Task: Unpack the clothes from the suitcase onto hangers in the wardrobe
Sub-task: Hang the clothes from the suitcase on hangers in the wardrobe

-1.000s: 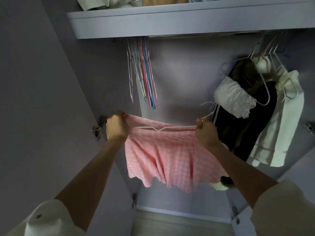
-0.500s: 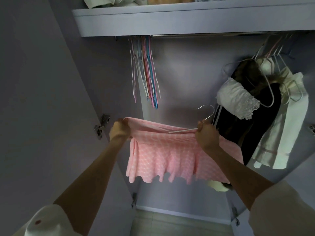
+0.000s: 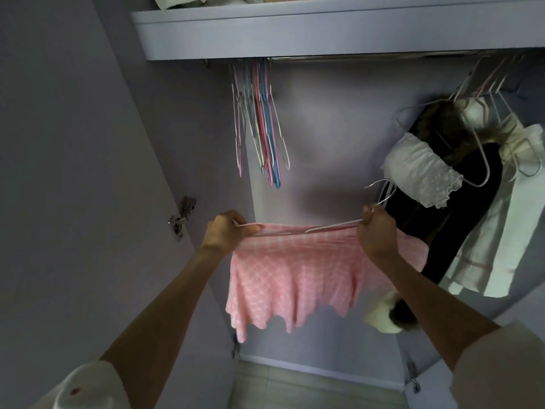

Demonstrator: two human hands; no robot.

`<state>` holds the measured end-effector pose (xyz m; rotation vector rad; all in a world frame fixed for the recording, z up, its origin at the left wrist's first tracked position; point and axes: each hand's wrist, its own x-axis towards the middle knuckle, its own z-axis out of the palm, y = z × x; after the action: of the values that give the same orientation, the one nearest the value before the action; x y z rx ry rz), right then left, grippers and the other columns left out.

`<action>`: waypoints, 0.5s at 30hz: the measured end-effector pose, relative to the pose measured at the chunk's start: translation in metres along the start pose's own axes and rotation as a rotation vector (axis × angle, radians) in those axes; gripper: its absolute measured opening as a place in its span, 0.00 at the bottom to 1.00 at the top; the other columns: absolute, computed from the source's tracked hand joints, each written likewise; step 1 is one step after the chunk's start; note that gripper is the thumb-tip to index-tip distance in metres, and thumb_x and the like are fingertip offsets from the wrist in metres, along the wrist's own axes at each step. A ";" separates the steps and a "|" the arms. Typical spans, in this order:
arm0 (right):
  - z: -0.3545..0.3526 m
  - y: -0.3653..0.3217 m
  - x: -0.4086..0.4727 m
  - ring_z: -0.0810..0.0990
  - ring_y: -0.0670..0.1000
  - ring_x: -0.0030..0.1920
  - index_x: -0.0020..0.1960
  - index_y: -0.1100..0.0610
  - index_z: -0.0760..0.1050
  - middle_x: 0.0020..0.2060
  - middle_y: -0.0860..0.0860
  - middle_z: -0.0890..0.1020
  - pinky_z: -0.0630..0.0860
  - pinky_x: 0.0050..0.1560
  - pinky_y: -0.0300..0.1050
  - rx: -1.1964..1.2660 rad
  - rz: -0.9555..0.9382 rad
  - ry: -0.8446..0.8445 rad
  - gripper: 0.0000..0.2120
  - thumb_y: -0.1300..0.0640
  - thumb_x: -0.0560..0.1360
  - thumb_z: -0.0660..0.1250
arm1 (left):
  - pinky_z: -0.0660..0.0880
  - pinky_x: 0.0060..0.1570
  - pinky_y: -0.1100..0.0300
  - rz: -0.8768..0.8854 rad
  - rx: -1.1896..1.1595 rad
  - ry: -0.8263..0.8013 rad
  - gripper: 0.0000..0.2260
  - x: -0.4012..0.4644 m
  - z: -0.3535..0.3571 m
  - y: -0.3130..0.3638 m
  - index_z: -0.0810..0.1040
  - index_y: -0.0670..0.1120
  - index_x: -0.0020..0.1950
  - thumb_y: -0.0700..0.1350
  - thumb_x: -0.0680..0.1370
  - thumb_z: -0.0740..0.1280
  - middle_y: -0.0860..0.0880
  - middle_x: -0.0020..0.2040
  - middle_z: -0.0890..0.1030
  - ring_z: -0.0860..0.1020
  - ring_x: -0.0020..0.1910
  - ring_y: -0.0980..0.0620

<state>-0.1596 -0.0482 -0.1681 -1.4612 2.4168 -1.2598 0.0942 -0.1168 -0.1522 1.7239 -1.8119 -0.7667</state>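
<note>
A pink checked skirt (image 3: 295, 276) hangs spread between my two hands in front of the open wardrobe. My left hand (image 3: 227, 231) pinches the left end of its waistband, pulling it taut. My right hand (image 3: 376, 231) grips the right end together with a white wire hanger (image 3: 333, 227), whose bar runs along the waistband and whose hook (image 3: 380, 190) sticks up past my knuckles. The wardrobe rail (image 3: 354, 58) runs under the shelf above. The suitcase is not in view.
A bunch of empty coloured hangers (image 3: 259, 122) hangs at the rail's left. Black and white garments (image 3: 460, 202) hang at the right. A shelf (image 3: 324, 31) with folded items sits overhead. The open left door (image 3: 88, 172) carries a hinge (image 3: 181, 218).
The skirt's waistband has been stretched wider and flatter between my hands. The hanger now lies along it, its hook further right. My view has shifted slightly down and to the left.
</note>
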 end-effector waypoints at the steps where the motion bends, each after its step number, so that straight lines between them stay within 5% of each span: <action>1: 0.000 0.001 0.001 0.77 0.69 0.49 0.41 0.67 0.71 0.44 0.72 0.77 0.70 0.50 0.55 0.020 -0.005 0.006 0.11 0.67 0.77 0.52 | 0.66 0.38 0.65 0.001 0.012 -0.043 0.13 0.000 0.001 0.001 0.80 0.45 0.43 0.54 0.68 0.75 0.49 0.40 0.77 0.74 0.42 0.52; 6: -0.001 0.012 0.011 0.76 0.70 0.50 0.40 0.63 0.69 0.45 0.72 0.77 0.68 0.50 0.54 0.017 0.036 0.022 0.14 0.61 0.75 0.47 | 0.70 0.41 0.59 -0.026 0.251 -0.218 0.10 0.002 0.003 0.003 0.82 0.41 0.46 0.47 0.75 0.68 0.43 0.41 0.78 0.76 0.42 0.47; 11: 0.002 0.012 0.010 0.77 0.68 0.45 0.40 0.67 0.71 0.40 0.71 0.77 0.70 0.45 0.53 0.015 -0.017 0.033 0.11 0.68 0.77 0.53 | 0.73 0.56 0.53 -0.112 0.278 -0.048 0.11 0.006 0.005 -0.002 0.80 0.39 0.55 0.40 0.75 0.64 0.37 0.56 0.79 0.76 0.56 0.38; 15: 0.007 0.005 -0.005 0.78 0.63 0.28 0.30 0.66 0.72 0.26 0.64 0.76 0.76 0.31 0.52 -0.163 -0.107 -0.042 0.05 0.72 0.63 0.63 | 0.74 0.57 0.49 -0.097 0.198 0.022 0.12 0.007 0.006 0.014 0.77 0.41 0.57 0.41 0.75 0.64 0.38 0.56 0.78 0.75 0.56 0.37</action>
<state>-0.1571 -0.0474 -0.1777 -1.6608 2.4966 -1.0593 0.0797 -0.1231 -0.1461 1.9503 -1.8542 -0.6208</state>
